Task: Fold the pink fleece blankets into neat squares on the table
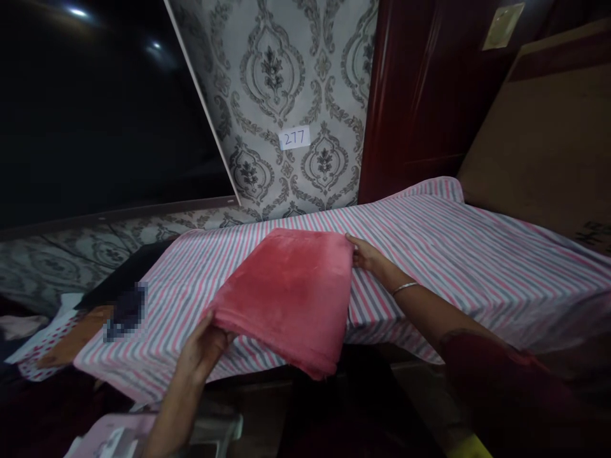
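A folded, plush pinkish-red cloth (291, 286), perhaps a towel or small blanket, is held between my two hands. My left hand (207, 343) pinches its near left corner, with the fingers tucked beneath. At the far right corner, my right hand (365, 253) grips the edge with the thumb on top. The cloth's front edge hangs past the front of the table, which is spread with a striped pink, grey and white sheet (410, 235). Whether the cloth's underside touches the sheet, I cannot tell.
Behind the table on the left is a large dark screen (105, 114). A big cardboard box (548, 140) leans at the right. A paper marked 277 (294, 137) sticks to the patterned wall. A blurred dark item (126, 312) lies on the sheet's left; a pink stool (119, 429) stands below.
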Action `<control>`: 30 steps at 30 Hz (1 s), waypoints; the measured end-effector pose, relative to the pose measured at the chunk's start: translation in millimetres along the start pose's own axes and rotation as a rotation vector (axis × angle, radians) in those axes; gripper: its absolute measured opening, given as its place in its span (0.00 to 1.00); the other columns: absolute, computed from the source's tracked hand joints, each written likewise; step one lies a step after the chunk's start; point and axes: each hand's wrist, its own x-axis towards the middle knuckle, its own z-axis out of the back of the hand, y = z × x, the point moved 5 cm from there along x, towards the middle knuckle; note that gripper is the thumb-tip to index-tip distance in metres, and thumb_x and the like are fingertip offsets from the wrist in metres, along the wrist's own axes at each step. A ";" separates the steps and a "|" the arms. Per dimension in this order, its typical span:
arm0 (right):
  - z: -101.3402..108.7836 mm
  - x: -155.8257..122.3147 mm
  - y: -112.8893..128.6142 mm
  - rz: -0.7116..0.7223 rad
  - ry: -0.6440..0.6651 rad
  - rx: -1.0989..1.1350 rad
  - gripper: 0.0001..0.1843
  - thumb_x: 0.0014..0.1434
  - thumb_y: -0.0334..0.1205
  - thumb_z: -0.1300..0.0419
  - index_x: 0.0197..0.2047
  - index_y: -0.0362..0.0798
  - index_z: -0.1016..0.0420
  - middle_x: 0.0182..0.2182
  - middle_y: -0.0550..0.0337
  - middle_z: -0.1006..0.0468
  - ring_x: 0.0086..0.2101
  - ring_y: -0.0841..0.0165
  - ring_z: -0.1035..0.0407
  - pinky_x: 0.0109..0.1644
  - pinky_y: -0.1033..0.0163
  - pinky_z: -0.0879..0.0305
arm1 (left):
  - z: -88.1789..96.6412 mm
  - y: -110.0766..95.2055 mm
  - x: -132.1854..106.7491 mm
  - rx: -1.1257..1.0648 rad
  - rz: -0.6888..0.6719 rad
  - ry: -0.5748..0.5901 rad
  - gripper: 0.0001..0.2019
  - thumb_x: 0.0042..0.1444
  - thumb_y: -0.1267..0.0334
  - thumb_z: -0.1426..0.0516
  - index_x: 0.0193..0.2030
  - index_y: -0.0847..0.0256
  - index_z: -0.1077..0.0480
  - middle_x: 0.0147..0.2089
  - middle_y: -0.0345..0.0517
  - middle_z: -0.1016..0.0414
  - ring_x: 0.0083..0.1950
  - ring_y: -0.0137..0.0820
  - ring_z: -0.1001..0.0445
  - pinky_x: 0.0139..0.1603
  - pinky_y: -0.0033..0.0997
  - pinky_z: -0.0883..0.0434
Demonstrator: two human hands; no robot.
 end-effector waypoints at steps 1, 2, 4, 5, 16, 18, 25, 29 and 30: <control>-0.1 3.7 1.4 0.033 -0.010 -0.015 0.15 0.62 0.52 0.42 0.35 0.47 0.30 0.23 0.59 0.26 0.24 0.68 0.31 0.29 0.65 0.32 | -4.6 8.2 -4.2 -0.007 -0.015 -0.005 0.23 0.49 0.52 0.36 0.53 0.52 0.29 0.52 0.50 0.21 0.56 0.48 0.25 0.47 0.45 0.22; -1.0 6.8 2.5 0.064 -0.022 -0.028 0.15 0.60 0.51 0.39 0.35 0.46 0.30 0.23 0.60 0.26 0.24 0.69 0.31 0.29 0.65 0.32 | -8.9 15.8 -7.7 -0.008 -0.033 -0.017 0.25 0.49 0.50 0.35 0.53 0.51 0.30 0.53 0.49 0.22 0.55 0.48 0.25 0.46 0.44 0.22; -4.9 11.6 4.5 0.109 -0.059 -0.044 0.13 0.54 0.45 0.35 0.34 0.45 0.30 0.22 0.61 0.26 0.23 0.70 0.33 0.27 0.66 0.34 | -17.0 26.1 -12.3 0.011 -0.091 -0.067 0.28 0.46 0.48 0.33 0.54 0.47 0.31 0.55 0.46 0.24 0.52 0.44 0.24 0.45 0.41 0.22; -7.9 13.1 6.1 0.125 -0.080 -0.049 0.12 0.52 0.42 0.34 0.34 0.45 0.31 0.22 0.62 0.27 0.22 0.70 0.34 0.26 0.67 0.35 | -20.7 27.5 -13.5 0.025 -0.141 -0.108 0.29 0.45 0.49 0.32 0.54 0.46 0.33 0.55 0.44 0.24 0.51 0.41 0.23 0.44 0.39 0.23; 21.3 -46.8 7.6 0.298 -0.135 -0.037 0.20 0.42 0.37 0.35 0.41 0.49 0.31 0.26 0.68 0.29 0.22 0.74 0.38 0.22 0.69 0.40 | -12.9 -30.0 16.5 -0.053 -0.371 -0.288 0.25 0.32 0.67 0.34 0.42 0.58 0.29 0.36 0.39 0.22 0.36 0.31 0.25 0.40 0.30 0.29; 40.1 -59.6 -17.4 0.152 -0.060 -0.102 0.24 0.43 0.39 0.34 0.45 0.50 0.31 0.26 0.66 0.29 0.22 0.73 0.36 0.25 0.66 0.35 | 0.9 -21.6 25.7 -0.007 -0.255 -0.300 0.22 0.31 0.68 0.36 0.39 0.61 0.28 0.33 0.40 0.22 0.35 0.32 0.25 0.40 0.31 0.28; 46.5 -49.7 -14.9 0.205 0.055 -0.499 0.27 0.55 0.55 0.39 0.55 0.50 0.29 0.40 0.56 0.22 0.36 0.65 0.28 0.38 0.61 0.30 | 5.3 -7.2 27.5 0.039 -0.189 -0.319 0.20 0.39 0.61 0.34 0.41 0.62 0.26 0.38 0.45 0.20 0.43 0.38 0.22 0.49 0.35 0.26; 6.2 -22.4 10.6 0.340 0.099 -0.814 0.28 0.61 0.54 0.44 0.59 0.47 0.29 0.55 0.48 0.25 0.52 0.59 0.30 0.55 0.59 0.35 | 2.8 -9.5 23.4 0.100 -0.163 -0.360 0.19 0.47 0.61 0.35 0.47 0.62 0.27 0.41 0.49 0.20 0.46 0.39 0.21 0.53 0.40 0.26; -5.5 -16.4 14.9 0.369 0.123 -0.868 0.28 0.63 0.54 0.45 0.60 0.46 0.30 0.57 0.47 0.26 0.55 0.58 0.31 0.58 0.58 0.37 | 4.5 -8.9 23.6 0.105 -0.154 -0.369 0.18 0.48 0.61 0.35 0.47 0.62 0.27 0.42 0.50 0.20 0.46 0.40 0.21 0.53 0.42 0.25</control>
